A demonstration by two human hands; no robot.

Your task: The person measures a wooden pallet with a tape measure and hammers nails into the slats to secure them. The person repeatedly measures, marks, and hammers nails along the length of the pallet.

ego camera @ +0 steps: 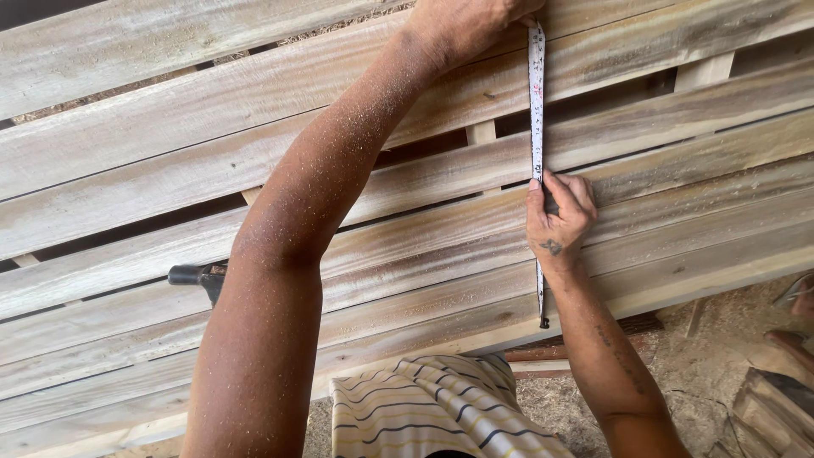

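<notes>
Measuring tape across planks — left hand above, right hand pinching below

The left hand is cut off by the top edge; the white measuring tape passes behind the right hand, its markings unreadable.

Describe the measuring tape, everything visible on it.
The measuring tape is a narrow white strip with fine dark markings, too small to read. It runs straight across the grey, weathered wooden planks, roughly square to their length. The left hand pins its far end at the top of the view; the right hand presses it down partway along. Past that hand it carries on to the near plank's edge, ending in a small dark tip.
</notes>
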